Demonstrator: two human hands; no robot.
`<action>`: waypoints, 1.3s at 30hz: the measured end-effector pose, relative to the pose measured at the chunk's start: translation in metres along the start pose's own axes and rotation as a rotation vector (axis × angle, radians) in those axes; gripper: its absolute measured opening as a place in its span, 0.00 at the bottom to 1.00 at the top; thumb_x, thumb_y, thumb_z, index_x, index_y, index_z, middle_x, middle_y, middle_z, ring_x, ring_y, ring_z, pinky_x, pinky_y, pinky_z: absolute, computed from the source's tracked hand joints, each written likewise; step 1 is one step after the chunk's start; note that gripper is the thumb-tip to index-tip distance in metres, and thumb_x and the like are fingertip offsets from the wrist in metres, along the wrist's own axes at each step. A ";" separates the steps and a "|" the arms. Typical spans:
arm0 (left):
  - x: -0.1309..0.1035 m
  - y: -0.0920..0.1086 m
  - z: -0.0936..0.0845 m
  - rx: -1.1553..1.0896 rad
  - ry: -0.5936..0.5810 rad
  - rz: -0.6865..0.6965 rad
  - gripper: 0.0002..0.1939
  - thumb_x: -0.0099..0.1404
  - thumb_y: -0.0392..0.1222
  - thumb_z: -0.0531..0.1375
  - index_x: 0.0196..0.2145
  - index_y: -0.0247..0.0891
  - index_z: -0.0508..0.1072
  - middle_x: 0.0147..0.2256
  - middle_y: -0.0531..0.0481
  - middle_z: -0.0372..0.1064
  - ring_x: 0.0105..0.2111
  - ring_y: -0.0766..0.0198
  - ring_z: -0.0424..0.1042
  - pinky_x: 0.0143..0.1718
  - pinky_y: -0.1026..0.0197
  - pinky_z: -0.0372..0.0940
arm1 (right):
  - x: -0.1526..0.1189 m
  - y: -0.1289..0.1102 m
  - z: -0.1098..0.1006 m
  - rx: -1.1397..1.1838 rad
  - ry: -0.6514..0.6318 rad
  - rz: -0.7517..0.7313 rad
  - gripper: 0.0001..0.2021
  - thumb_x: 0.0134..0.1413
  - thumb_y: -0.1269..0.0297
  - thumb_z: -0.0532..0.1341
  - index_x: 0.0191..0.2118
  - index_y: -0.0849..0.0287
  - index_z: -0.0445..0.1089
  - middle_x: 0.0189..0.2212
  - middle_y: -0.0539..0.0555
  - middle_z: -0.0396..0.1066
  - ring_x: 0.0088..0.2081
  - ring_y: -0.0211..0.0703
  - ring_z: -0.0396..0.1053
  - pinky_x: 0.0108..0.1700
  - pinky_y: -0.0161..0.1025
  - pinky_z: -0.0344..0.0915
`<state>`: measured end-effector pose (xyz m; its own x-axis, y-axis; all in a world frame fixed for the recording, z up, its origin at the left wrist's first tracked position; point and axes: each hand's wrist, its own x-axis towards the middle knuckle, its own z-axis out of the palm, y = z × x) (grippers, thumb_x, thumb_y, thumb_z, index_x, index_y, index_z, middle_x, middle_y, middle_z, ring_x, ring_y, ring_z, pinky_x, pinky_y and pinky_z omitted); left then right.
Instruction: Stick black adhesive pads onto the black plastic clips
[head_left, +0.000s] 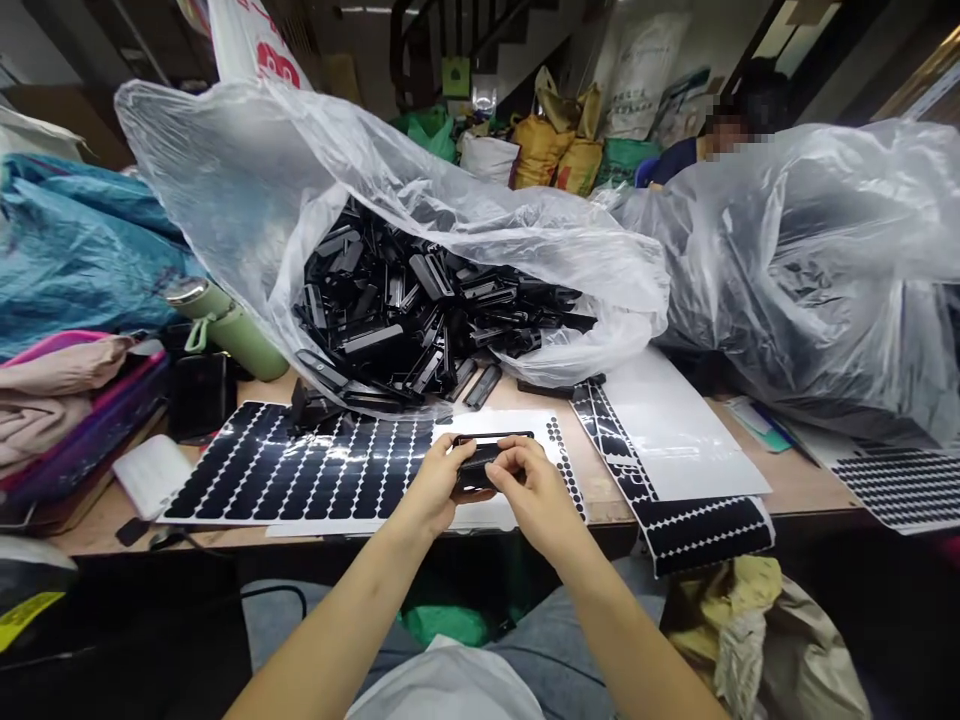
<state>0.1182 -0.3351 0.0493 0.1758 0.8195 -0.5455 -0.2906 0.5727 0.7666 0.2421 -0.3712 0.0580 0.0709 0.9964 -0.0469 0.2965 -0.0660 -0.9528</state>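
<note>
Above the table's front edge, my left hand [436,482] is closed around one side of a black plastic part [478,466] with a frame-like upper edge. My right hand [538,490] is closed in at the other side, thumb and fingertips pinched against the part's face. Whether a small piece sits between those fingertips cannot be made out. Beneath and left of the hands lies a sheet of black stickers [300,462], long strips and small round dots on a white backing. Just beyond it, an open clear plastic bag [247,200] holds a heap of similar black plastic parts [397,310].
At right, a white sheet [675,430] overlaps more black stickers [705,530] that hang over the table edge. A second clear bag [810,260] stands behind. On the left are a green bottle [238,330], a white box [154,475] and a purple basket [97,430]. A person [686,155] sits beyond.
</note>
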 end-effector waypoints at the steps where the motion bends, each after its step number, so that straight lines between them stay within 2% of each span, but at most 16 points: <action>1: 0.000 -0.002 0.000 -0.002 -0.002 0.001 0.12 0.53 0.42 0.61 0.36 0.40 0.65 0.29 0.52 0.66 0.27 0.65 0.69 0.28 0.55 0.69 | -0.001 0.001 0.000 -0.006 -0.001 0.003 0.07 0.49 0.64 0.56 0.25 0.59 0.64 0.42 0.55 0.61 0.42 0.41 0.63 0.42 0.39 0.60; 5: 0.002 -0.006 0.000 0.002 -0.007 -0.006 0.11 0.53 0.43 0.61 0.34 0.40 0.65 0.27 0.54 0.65 0.26 0.66 0.68 0.27 0.55 0.69 | -0.002 0.004 0.000 -0.014 0.003 0.011 0.07 0.49 0.64 0.56 0.24 0.59 0.65 0.41 0.55 0.61 0.40 0.41 0.64 0.39 0.39 0.62; 10: 0.001 -0.006 0.003 0.003 0.015 -0.005 0.10 0.53 0.42 0.60 0.33 0.40 0.64 0.26 0.53 0.65 0.25 0.65 0.68 0.24 0.56 0.69 | -0.003 0.005 -0.001 -0.051 0.012 0.008 0.07 0.49 0.64 0.55 0.24 0.59 0.64 0.40 0.55 0.62 0.42 0.42 0.63 0.42 0.40 0.61; 21: 0.001 -0.009 0.004 0.026 -0.002 0.016 0.11 0.52 0.43 0.60 0.33 0.40 0.64 0.28 0.53 0.64 0.26 0.64 0.68 0.23 0.54 0.70 | -0.006 0.006 0.003 -0.141 0.068 -0.026 0.07 0.51 0.64 0.54 0.25 0.59 0.63 0.39 0.55 0.61 0.39 0.42 0.62 0.43 0.42 0.60; 26: -0.001 -0.008 0.007 0.033 0.000 0.011 0.11 0.51 0.43 0.61 0.32 0.40 0.64 0.27 0.53 0.64 0.26 0.64 0.69 0.22 0.57 0.69 | -0.007 0.006 0.003 -0.166 0.088 -0.051 0.07 0.52 0.65 0.53 0.26 0.58 0.63 0.39 0.56 0.61 0.40 0.43 0.62 0.42 0.43 0.61; 30: -0.001 -0.010 0.008 0.024 0.009 0.014 0.12 0.51 0.43 0.62 0.32 0.40 0.65 0.28 0.53 0.64 0.26 0.65 0.68 0.22 0.60 0.69 | -0.014 0.011 0.010 -0.233 0.138 -0.115 0.07 0.53 0.65 0.53 0.27 0.58 0.63 0.39 0.57 0.61 0.43 0.45 0.61 0.43 0.44 0.61; 32: 0.002 -0.011 0.006 0.015 0.028 0.001 0.11 0.51 0.43 0.62 0.32 0.40 0.65 0.29 0.52 0.64 0.26 0.66 0.68 0.22 0.61 0.69 | -0.011 0.020 0.010 -0.282 0.219 -0.178 0.05 0.52 0.62 0.54 0.32 0.58 0.63 0.42 0.58 0.60 0.45 0.46 0.60 0.44 0.44 0.60; 35: 0.007 -0.012 -0.003 0.025 0.069 -0.012 0.11 0.52 0.42 0.61 0.33 0.40 0.65 0.30 0.51 0.65 0.27 0.66 0.68 0.20 0.61 0.69 | 0.012 0.046 -0.005 -0.376 0.341 -0.181 0.15 0.51 0.58 0.56 0.43 0.59 0.59 0.45 0.60 0.60 0.45 0.47 0.60 0.43 0.43 0.60; 37: 0.010 -0.011 -0.009 0.033 0.095 0.001 0.12 0.52 0.41 0.62 0.35 0.40 0.66 0.31 0.50 0.65 0.27 0.65 0.69 0.21 0.59 0.70 | 0.037 0.069 -0.024 -0.504 0.347 -0.020 0.13 0.56 0.60 0.50 0.45 0.61 0.59 0.42 0.59 0.63 0.41 0.44 0.62 0.42 0.41 0.59; 38: 0.011 -0.009 -0.012 0.034 0.109 0.007 0.12 0.52 0.40 0.62 0.35 0.40 0.66 0.31 0.50 0.65 0.28 0.65 0.69 0.21 0.58 0.71 | 0.051 0.081 -0.034 -0.601 0.278 0.096 0.12 0.56 0.63 0.48 0.44 0.61 0.60 0.41 0.59 0.64 0.40 0.44 0.63 0.41 0.40 0.58; 39: 0.011 -0.008 -0.015 0.034 0.121 0.009 0.11 0.53 0.40 0.61 0.35 0.40 0.66 0.31 0.50 0.65 0.28 0.65 0.69 0.22 0.57 0.71 | 0.063 0.092 -0.043 -0.631 0.252 0.148 0.10 0.55 0.65 0.50 0.41 0.63 0.63 0.38 0.60 0.66 0.39 0.46 0.64 0.40 0.40 0.58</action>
<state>0.1084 -0.3308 0.0320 0.0576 0.8169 -0.5738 -0.2589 0.5673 0.7817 0.3148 -0.3166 -0.0194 0.3497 0.9367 -0.0187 0.7583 -0.2947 -0.5815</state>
